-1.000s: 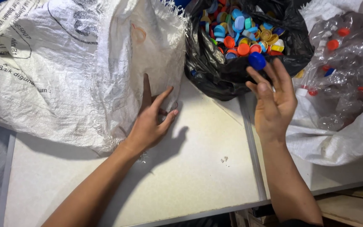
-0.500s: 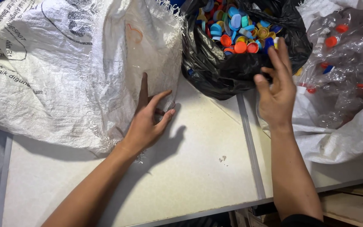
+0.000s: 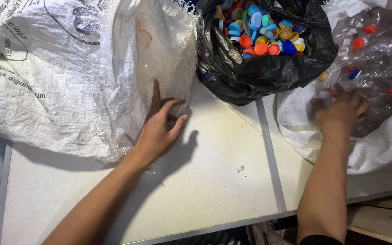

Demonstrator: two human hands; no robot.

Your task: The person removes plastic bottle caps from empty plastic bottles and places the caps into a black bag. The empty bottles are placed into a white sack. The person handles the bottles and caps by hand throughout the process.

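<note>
Left hand [image 3: 162, 129] against one white sack [image 3: 69, 68]; right hand [image 3: 339, 111] among clear bottles [image 3: 377, 68].

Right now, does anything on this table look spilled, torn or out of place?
Little stands out. One yellow cap sits outside the black bag, against the clear sack of bottles that the right hand reaches into. The table has a small dark speck. The left hand rests against the white woven sack.

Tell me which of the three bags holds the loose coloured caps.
The black plastic bag in the middle; the woven white sack and the clear-bottle bag flank it.
</note>
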